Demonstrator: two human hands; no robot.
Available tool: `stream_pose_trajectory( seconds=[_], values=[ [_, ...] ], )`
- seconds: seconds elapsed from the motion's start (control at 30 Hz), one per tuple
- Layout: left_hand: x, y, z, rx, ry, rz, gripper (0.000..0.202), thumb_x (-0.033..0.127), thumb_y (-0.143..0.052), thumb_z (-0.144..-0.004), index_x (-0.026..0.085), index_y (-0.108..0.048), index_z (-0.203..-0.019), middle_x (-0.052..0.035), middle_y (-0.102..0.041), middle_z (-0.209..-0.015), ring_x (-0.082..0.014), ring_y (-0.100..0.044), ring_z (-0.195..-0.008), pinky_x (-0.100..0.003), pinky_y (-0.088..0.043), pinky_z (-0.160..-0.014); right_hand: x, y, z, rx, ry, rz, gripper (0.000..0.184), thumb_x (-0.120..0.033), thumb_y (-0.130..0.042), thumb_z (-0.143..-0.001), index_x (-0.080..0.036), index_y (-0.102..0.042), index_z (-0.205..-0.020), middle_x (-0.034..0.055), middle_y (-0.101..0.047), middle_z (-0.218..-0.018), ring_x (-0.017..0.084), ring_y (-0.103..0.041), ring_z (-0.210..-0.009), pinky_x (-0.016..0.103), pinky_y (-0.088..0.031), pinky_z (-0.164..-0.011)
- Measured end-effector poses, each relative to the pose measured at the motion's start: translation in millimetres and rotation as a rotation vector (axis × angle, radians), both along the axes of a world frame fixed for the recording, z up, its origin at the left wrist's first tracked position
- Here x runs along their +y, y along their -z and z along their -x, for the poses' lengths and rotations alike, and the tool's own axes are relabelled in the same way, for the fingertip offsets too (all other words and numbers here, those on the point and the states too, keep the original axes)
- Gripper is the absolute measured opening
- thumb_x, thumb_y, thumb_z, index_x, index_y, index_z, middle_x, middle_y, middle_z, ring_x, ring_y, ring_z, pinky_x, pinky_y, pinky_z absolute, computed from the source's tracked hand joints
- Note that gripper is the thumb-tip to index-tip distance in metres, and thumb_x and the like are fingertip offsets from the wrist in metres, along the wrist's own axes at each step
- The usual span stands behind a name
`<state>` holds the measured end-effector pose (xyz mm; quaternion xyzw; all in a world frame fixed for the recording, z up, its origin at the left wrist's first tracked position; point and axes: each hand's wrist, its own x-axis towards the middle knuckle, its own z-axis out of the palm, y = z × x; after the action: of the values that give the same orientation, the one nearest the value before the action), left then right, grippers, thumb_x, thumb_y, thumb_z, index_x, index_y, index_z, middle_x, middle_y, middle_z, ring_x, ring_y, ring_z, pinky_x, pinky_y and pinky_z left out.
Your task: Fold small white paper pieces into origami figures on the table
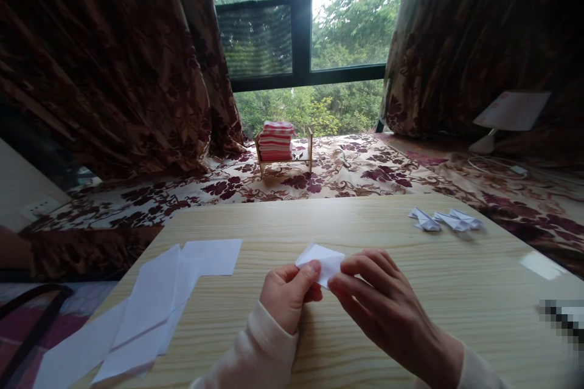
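Observation:
A small folded piece of white paper (322, 257) is held between my two hands, a little above the table. My left hand (292, 292) pinches its left side, thumb on top and fingers underneath. The fingertips of my right hand (387, 301) close on its right corner. Several loose white paper sheets (150, 292) lie overlapping on the left of the table. Toward the back right, several folded paper pieces (449, 220) sit close together in a row.
The light wooden table (283, 225) stands before a cloth-covered ledge (356, 173). On that ledge are a small wooden rack with folded pink cloths (277, 141) and a white lamp (511, 112) with its cord. Patterned curtains (114, 61) hang beside the window.

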<state>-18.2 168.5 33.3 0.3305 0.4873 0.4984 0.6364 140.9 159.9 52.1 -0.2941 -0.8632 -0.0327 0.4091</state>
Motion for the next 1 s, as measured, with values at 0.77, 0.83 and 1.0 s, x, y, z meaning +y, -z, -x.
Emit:
stream_pose_trajectory(
  seconds=[0.77,0.83,1.0],
  values=[
    [-8,-12.9,-8,0.190,-0.046,-0.118,0.018,0.032,-0.072,-0.055,0.014,-0.071,-0.058,-0.0017,-0.062,-0.054,-0.0145,-0.052,-0.058,-0.027,-0.041,-0.063,3,13.7,9,0.289,0.194,0.590,0.021,-0.029,-0.051,-0.084,-0.018,-0.059,-0.068,0.0014,-0.055,-0.065,0.014,-0.050,-0.061,0.025,-0.041,-0.056],
    [-8,-13.1,-8,0.203,-0.056,-0.126,0.017,0.031,-0.071,-0.056,0.014,-0.069,-0.054,-0.0012,-0.061,-0.053,-0.0142,-0.052,-0.057,-0.026,-0.041,-0.061,3,13.0,12,0.370,0.141,0.721,0.028,-0.034,-0.049,-0.085,-0.017,-0.059,-0.065,0.0007,-0.054,-0.061,0.012,-0.049,-0.057,0.023,-0.040,-0.052],
    [-9,-19.6,-11,0.224,-0.105,-0.197,0.013,0.026,-0.070,-0.057,0.014,-0.067,-0.053,0.0021,-0.057,-0.047,-0.0111,-0.048,-0.050,-0.023,-0.039,-0.054,4,10.6,16,0.510,0.067,0.833,0.031,-0.039,-0.049,-0.084,-0.015,-0.059,-0.065,0.0022,-0.056,-0.065,0.014,-0.051,-0.061,0.025,-0.042,-0.057]
  ],
)
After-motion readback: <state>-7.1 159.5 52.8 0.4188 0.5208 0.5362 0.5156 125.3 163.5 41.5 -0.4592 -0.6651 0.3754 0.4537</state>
